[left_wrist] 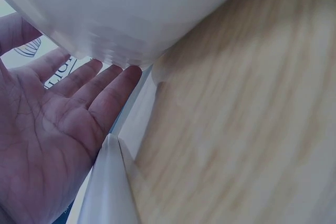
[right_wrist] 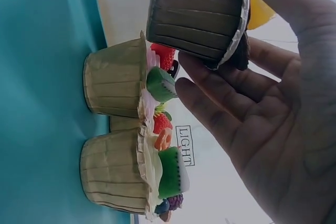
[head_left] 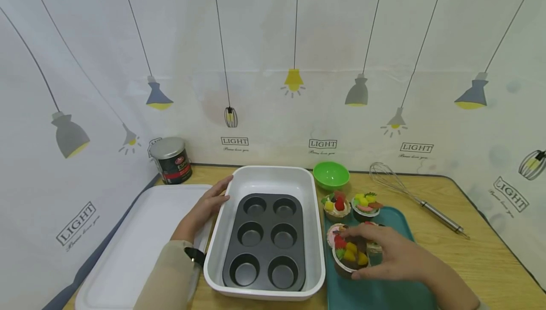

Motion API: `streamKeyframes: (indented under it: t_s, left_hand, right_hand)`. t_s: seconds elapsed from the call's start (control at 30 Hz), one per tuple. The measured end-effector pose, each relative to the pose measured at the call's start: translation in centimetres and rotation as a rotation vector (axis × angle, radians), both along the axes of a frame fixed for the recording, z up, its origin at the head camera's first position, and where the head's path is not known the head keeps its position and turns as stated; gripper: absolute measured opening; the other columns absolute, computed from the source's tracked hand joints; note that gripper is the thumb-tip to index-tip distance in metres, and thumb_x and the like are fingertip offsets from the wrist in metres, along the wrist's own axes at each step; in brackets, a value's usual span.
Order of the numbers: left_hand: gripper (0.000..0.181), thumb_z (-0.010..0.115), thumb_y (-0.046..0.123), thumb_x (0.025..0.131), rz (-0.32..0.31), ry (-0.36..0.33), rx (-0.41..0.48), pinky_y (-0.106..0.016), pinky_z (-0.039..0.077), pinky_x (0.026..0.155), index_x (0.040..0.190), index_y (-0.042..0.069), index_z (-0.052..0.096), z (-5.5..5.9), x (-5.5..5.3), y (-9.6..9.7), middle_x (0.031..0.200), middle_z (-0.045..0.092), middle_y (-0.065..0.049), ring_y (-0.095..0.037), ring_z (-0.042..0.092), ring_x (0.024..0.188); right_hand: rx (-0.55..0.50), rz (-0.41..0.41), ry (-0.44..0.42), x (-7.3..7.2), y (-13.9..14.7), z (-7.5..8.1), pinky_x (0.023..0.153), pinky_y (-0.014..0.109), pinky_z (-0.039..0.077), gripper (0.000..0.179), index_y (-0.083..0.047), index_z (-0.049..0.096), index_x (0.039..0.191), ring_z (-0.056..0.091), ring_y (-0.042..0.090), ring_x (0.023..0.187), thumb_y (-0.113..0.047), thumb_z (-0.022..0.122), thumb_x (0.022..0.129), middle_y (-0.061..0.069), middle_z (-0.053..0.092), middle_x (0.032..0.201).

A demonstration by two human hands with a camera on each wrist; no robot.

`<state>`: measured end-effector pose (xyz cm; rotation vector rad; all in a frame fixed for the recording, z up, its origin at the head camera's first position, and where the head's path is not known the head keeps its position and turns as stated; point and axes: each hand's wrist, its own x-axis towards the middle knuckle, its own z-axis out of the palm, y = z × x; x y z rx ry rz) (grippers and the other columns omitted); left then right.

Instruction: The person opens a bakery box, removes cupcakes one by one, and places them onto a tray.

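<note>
My right hand [head_left: 394,255] pinches a cupcake [head_left: 350,255] between thumb and fingers, raised over the teal tray [head_left: 384,296]. Its dark brown wrapper [right_wrist: 197,17] shows in the right wrist view; mango-like pieces and a red berry top it. Two cupcakes in tan wrappers, one with a pink top [right_wrist: 115,80], stand on the tray beside that hand. The left hand [head_left: 204,210] touches the outer left side of a deep white baking dish [head_left: 273,179] with nearly straight fingers. Inside the dish lies a dark muffin tin [head_left: 263,241], its cups bare.
Two more fruit-topped cupcakes, one pale [head_left: 337,206] and one dark [head_left: 365,206], stand behind. A green bowl [head_left: 331,175] is at the back, a whisk [head_left: 439,214] to the right. On the left are a white tray [head_left: 141,248] and a coffee can [head_left: 172,160].
</note>
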<state>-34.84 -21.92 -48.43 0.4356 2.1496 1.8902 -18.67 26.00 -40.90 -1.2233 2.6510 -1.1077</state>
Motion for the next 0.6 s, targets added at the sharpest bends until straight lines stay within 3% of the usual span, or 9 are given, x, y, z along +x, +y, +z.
streamKeyframes:
  t_s: [0.37,0.6]
  left_hand:
    - [0.063,0.052,0.021,0.100,-0.004,-0.014,0.014,-0.059,0.029,0.114,0.159,0.026,0.032,0.04,0.05,0.07,0.165,0.025,-0.005,-0.032,0.028,0.148]
    - [0.062,0.051,0.019,0.100,-0.004,-0.013,0.007,-0.058,0.031,0.113,0.159,0.026,0.032,0.00,-0.02,0.00,0.165,0.026,-0.006,-0.033,0.030,0.147]
  right_hand:
    - [0.080,0.074,-0.230,-0.06,0.08,-0.02,0.084,0.030,0.055,0.061,-0.018,0.058,0.135,0.062,0.009,0.101,-0.038,0.083,0.083,-0.008,0.064,0.121]
    - [0.098,0.103,-0.362,-0.05,-0.21,0.01,0.087,0.029,0.054,0.060,-0.014,0.059,0.133,0.062,0.009,0.106,-0.035,0.083,0.083,-0.006,0.063,0.124]
